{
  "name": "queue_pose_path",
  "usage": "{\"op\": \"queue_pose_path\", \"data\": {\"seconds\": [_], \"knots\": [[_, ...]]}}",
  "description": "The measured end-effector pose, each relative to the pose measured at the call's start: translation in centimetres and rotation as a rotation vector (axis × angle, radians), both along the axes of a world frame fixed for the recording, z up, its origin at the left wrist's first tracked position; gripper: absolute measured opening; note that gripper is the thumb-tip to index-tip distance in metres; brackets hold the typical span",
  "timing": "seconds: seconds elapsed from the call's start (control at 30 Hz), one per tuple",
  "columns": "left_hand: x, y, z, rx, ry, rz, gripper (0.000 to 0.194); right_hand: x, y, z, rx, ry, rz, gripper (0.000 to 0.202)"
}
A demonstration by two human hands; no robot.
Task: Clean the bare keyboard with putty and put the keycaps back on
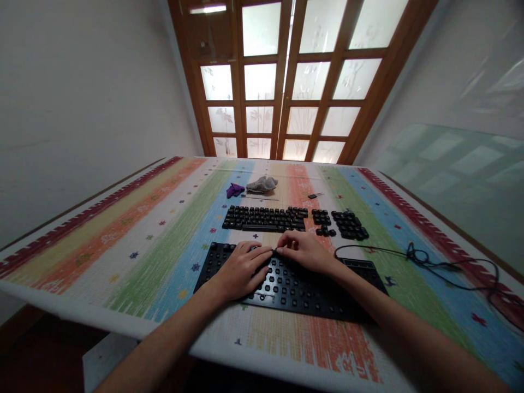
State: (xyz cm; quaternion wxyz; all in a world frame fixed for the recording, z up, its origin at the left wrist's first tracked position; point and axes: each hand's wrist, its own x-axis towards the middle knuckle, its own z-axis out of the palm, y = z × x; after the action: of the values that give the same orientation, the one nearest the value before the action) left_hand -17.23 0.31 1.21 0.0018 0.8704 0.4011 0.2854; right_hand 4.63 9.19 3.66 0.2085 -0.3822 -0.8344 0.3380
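A black keyboard [286, 297] with most of its keycaps off lies in front of me, its bare switch posts showing. My left hand [244, 268] rests over its left half, fingers stretched toward the top edge and thumb apart. Beside those fingertips, my right hand [305, 252] pinches at the keyboard's top row. A small dark piece shows at its fingertips, too small to name. Just beyond the keyboard, loose black keycaps [266, 219] are laid out in rows, with further number-pad keycaps [350, 225] to the right.
Past the keycaps lie a purple cloth [234, 190], a grey cloth [262, 184], a thin stick [262, 197] and a small black tool with wire prongs [314, 196]. A black cable [426, 256] coils at right on the striped tablecloth [135, 256].
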Motion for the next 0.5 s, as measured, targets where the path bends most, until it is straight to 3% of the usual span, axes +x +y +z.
{"op": "queue_pose_path", "data": {"seconds": [0.27,0.5], "knots": [[0.1,-0.2,0.2,-0.023,0.03,-0.015,0.045,-0.2,-1.0,-0.3,0.267,-0.028,0.002,0.002],[0.1,-0.2,0.0,-0.038,0.049,-0.025,0.049,0.0,-1.4,-0.9,0.372,-0.016,0.037,0.006]]}}
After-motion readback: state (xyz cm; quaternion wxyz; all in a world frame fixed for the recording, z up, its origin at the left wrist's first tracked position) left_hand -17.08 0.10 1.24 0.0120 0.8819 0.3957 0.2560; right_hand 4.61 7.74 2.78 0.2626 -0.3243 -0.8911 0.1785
